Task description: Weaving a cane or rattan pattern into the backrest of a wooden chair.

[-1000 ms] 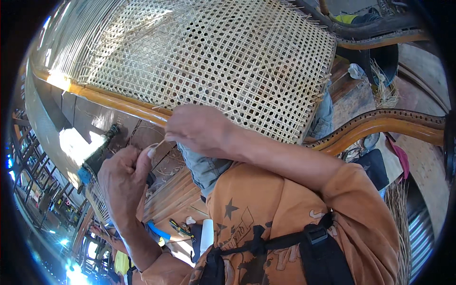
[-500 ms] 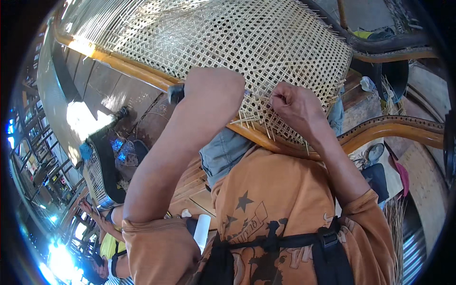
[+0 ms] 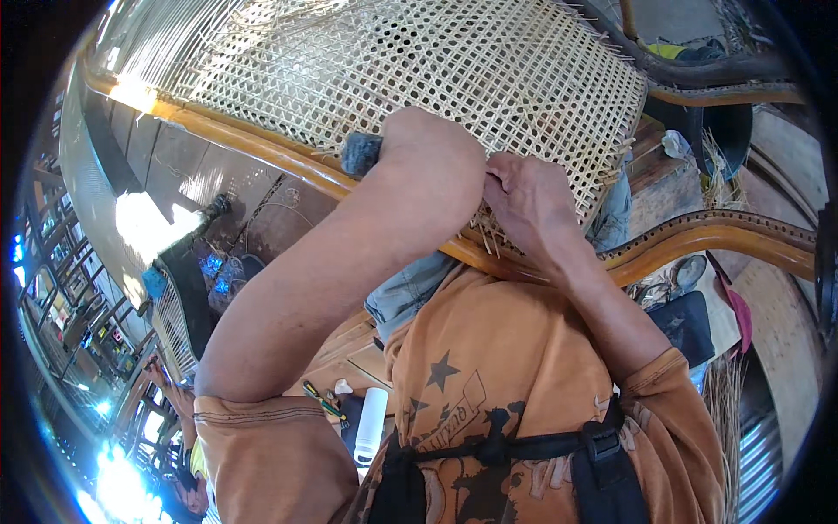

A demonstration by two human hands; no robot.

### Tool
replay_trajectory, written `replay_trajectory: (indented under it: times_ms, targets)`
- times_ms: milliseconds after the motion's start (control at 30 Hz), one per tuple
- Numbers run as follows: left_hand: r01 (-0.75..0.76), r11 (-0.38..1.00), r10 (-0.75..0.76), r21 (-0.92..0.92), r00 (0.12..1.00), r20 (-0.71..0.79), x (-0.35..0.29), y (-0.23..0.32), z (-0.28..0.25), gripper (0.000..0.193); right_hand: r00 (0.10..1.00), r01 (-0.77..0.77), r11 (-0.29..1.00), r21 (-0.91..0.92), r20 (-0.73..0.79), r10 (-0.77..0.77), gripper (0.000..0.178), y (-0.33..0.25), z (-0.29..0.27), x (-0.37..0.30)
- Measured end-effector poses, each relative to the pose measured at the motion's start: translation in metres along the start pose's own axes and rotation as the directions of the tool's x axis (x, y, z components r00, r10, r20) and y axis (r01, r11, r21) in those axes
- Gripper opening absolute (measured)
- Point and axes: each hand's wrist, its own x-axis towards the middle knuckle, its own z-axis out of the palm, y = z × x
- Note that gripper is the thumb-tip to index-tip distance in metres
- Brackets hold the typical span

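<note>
A woven cane panel (image 3: 489,79) with open holes spans the upper middle, set in a curved varnished wooden frame (image 3: 253,144). My left hand (image 3: 432,162) is closed in a fist over the panel near its front edge. From its thumb side sticks the blunt dark grey end of a tool handle (image 3: 360,154); the rest of that tool is hidden. Right beside it, my right hand (image 3: 534,196) is closed with fingers pinched together at the weave. What the pinch holds is hidden. Loose cane ends (image 3: 491,237) poke out below the hands at the frame's edge.
A curved wooden rail (image 3: 724,240) with a row of holes lies at the right. A white bottle (image 3: 371,424) and green-handled pliers (image 3: 323,399) lie low centre. Another person (image 3: 188,489) sits at the lower left. A dark bucket (image 3: 729,144) stands far right.
My left hand has moved right, with the dark-handled tool, up against my right hand. My right hand has shifted slightly left. The bottle and pliers show more fully.
</note>
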Motion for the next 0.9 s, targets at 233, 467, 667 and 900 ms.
replay_trajectory:
  times_ms: [233,467,667,900]
  targets:
    - [-0.109,0.976,0.035,-0.187,0.933,-0.359,-0.015,-0.026,0.042,0.01,0.997,0.013,0.989,-0.146,-0.068,-0.023,0.017,-0.008,0.009,0.002]
    - [-0.079,0.975,0.005,-0.206,0.941,-0.338,-0.015,-0.019,0.035,0.011,0.978,0.145,0.988,-0.055,-0.144,-0.152,0.012,-0.001,0.019,-0.003]
    - [-0.028,0.985,-0.014,-0.168,0.97,-0.242,-0.001,-0.019,0.023,0.019,0.976,0.178,0.984,0.016,-0.134,-0.174,0.008,0.005,0.01,-0.003]
    - [0.167,0.964,-0.21,-0.207,0.955,-0.211,-0.026,-0.041,0.026,0.032,0.892,0.383,0.92,-0.083,-0.226,-0.392,0.009,0.014,0.007,0.003]
